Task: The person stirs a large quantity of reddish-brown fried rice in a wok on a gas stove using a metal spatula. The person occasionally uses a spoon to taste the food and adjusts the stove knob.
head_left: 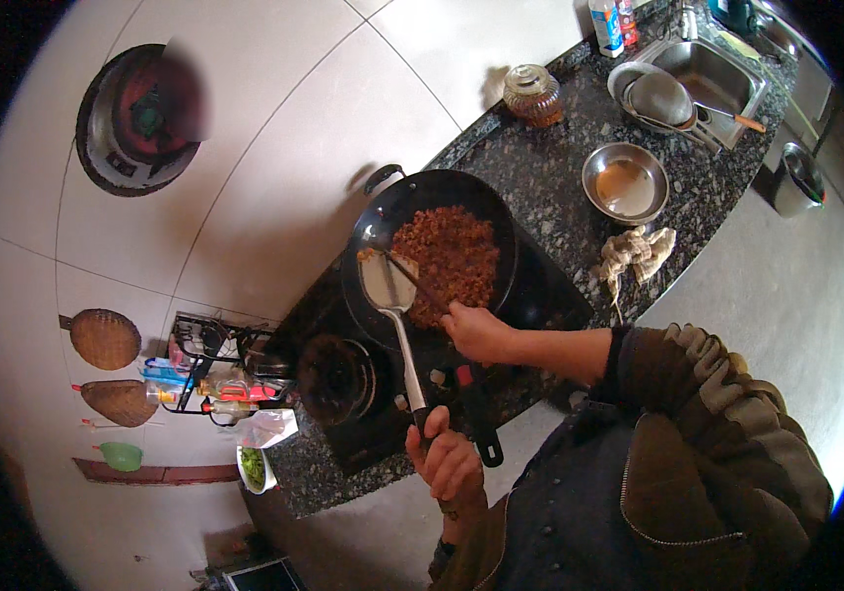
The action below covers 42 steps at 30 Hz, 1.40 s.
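The person's left grip (448,469) is closed around a metal spatula (406,352) and the right grip (481,334) is curled tight on a thin dark stick (422,285), its tip by the spatula's blade, above crumbly reddish-brown food (454,251) in a black wok (503,212) on the stove (558,291).

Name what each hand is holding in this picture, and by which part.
The left hand grips the spatula by its black handle. The right hand holds a dark, thin utensil, probably chopsticks, by its near end.
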Motion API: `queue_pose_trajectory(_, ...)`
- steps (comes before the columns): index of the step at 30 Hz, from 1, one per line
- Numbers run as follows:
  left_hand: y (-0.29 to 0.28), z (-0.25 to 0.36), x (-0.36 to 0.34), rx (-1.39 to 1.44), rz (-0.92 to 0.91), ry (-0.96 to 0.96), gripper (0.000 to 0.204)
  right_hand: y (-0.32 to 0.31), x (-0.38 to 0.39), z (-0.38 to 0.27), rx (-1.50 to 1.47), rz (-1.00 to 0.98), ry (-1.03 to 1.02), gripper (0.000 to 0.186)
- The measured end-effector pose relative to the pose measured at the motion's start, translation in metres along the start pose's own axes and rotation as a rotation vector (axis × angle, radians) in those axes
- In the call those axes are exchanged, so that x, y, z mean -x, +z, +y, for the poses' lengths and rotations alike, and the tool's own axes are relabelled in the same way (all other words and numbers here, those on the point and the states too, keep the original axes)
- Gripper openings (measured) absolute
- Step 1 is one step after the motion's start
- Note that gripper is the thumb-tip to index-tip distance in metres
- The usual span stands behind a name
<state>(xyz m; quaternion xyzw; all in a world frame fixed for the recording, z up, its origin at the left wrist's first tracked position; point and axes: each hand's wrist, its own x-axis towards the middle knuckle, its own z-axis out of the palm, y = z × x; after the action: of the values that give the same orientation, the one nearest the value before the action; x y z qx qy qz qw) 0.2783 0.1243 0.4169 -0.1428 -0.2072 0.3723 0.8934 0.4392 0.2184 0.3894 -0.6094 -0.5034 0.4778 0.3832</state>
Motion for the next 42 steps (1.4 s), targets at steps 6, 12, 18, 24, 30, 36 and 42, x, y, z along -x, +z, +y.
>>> queue_pose_trajectory(6,-0.001,0.001,0.009,-0.003,-0.021,0.044,0.021,0.004,-0.003,0.004,0.091,0.222,-0.299,0.017)
queue_pose_trajectory(12,-0.005,-0.006,0.01,0.069,-0.008,-0.003,0.019,0.024,-0.007,0.003,-0.178,-0.062,0.01,0.015)
queue_pose_trajectory(18,-0.001,-0.003,0.017,-0.077,-0.051,0.019,0.019,0.023,-0.012,0.008,0.146,0.195,-0.092,0.019)
queue_pose_trajectory(24,0.0,0.001,0.017,-0.022,-0.021,0.025,0.021,0.044,-0.007,0.003,0.234,0.144,-0.266,0.018)
queue_pose_trajectory(30,-0.001,0.0,0.023,-0.116,-0.075,-0.027,0.028,0.021,-0.023,0.027,0.432,0.035,-0.071,0.019)
queue_pose_trajectory(36,-0.002,0.018,0.021,-0.171,-0.106,-0.012,0.024,0.019,-0.012,0.003,0.265,0.368,-0.298,0.017)
queue_pose_trajectory(42,-0.009,0.016,0.021,-0.111,0.004,-0.09,0.026,0.035,-0.009,-0.014,0.139,0.116,-0.09,0.018)
